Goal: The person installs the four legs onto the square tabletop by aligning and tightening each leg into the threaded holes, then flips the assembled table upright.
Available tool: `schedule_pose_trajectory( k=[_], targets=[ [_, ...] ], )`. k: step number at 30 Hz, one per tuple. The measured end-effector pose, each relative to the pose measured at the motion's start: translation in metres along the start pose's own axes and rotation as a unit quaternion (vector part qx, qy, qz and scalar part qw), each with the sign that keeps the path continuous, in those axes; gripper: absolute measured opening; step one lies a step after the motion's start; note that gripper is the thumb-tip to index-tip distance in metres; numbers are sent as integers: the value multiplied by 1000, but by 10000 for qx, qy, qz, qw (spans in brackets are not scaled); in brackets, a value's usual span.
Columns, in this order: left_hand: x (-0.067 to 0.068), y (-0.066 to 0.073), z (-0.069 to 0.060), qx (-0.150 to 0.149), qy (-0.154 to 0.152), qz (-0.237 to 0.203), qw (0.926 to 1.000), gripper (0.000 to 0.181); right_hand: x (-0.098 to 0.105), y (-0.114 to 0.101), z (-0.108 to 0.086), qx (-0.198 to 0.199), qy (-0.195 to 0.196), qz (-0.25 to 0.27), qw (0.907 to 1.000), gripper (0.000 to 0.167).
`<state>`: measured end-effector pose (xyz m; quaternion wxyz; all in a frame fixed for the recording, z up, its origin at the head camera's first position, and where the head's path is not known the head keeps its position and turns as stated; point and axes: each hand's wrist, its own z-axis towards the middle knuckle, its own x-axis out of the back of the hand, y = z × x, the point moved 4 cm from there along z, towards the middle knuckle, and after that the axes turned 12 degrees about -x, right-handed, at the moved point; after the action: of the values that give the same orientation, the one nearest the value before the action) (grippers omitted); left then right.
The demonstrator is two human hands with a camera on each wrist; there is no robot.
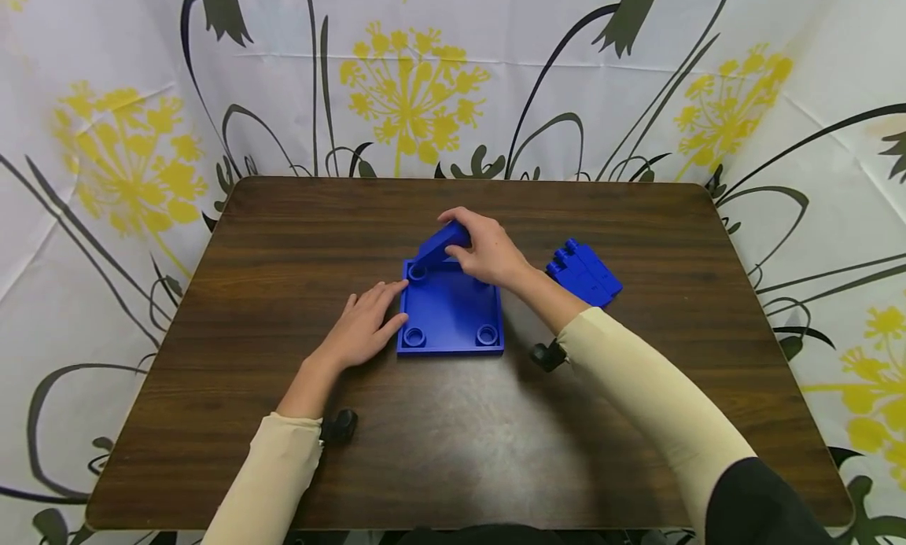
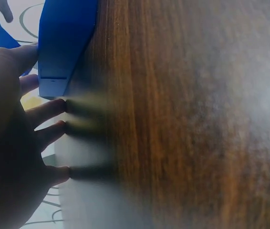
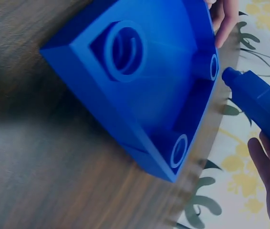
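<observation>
Bracing the blue tray (image 1: 453, 309), I judge, my left hand (image 1: 363, 325) is outstretched; my right hand (image 1: 488, 248) grips a blue block (image 1: 442, 243).

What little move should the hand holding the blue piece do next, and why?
Perhaps the right hand should tip the blue piece upright over the far-left ring in the blue tray: the piece is tilted, its knob points toward that ring but doesn't look seated, and the left hand is at the tray's left edge.

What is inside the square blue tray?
The tray has a round socket at each corner. In the head view, the right hand mostly hides the far-right one; the right wrist view shows it.
</observation>
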<state>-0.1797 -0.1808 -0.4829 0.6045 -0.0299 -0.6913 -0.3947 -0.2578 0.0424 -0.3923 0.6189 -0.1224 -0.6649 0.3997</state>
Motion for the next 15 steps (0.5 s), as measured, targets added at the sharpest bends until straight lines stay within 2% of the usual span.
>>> schedule_pose_trajectory(
  k=[7, 15],
  targets=[
    [-2, -1, 0, 28, 9, -18, 10000, 60, -9, -14, 11, 424, -507, -471, 9967, 42],
    [-3, -2, 1, -14, 42, -54, 10000, 60, -18, -27, 20, 933, -808, -876, 9885, 46]
  ],
)
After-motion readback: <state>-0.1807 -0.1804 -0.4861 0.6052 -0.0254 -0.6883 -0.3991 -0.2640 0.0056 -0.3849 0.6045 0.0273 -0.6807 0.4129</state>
